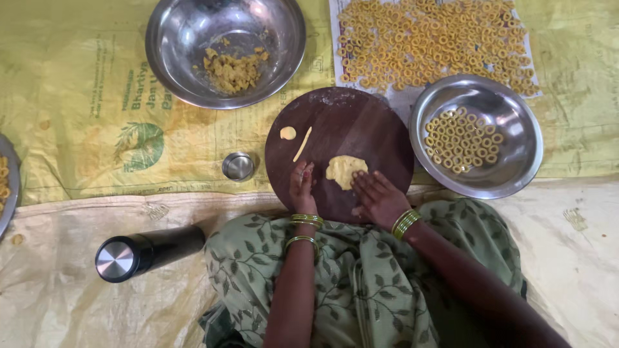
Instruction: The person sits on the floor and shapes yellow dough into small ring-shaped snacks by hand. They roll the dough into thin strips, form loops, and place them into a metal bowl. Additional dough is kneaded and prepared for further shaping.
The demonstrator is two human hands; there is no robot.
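A round dark wooden board [361, 122] lies in front of my lap. On it sit a flattened lump of yellow dough [345, 169], a thin rolled dough strip [302, 144] and a small dough ball [287, 133]. My left hand [302, 188] rests on the board's near edge just left of the lump, fingers loosely curled, holding nothing I can see. My right hand [378, 197] lies flat on the board right of the lump, fingertips touching the dough's edge.
A steel bowl [180, 38] with dough crumbs stands at the back left. A steel bowl [516, 154] of small dough rings is to the right, a sheet [400, 100] covered with several rings behind it. A small steel cup [238, 165] and a black flask [138, 253] lie left.
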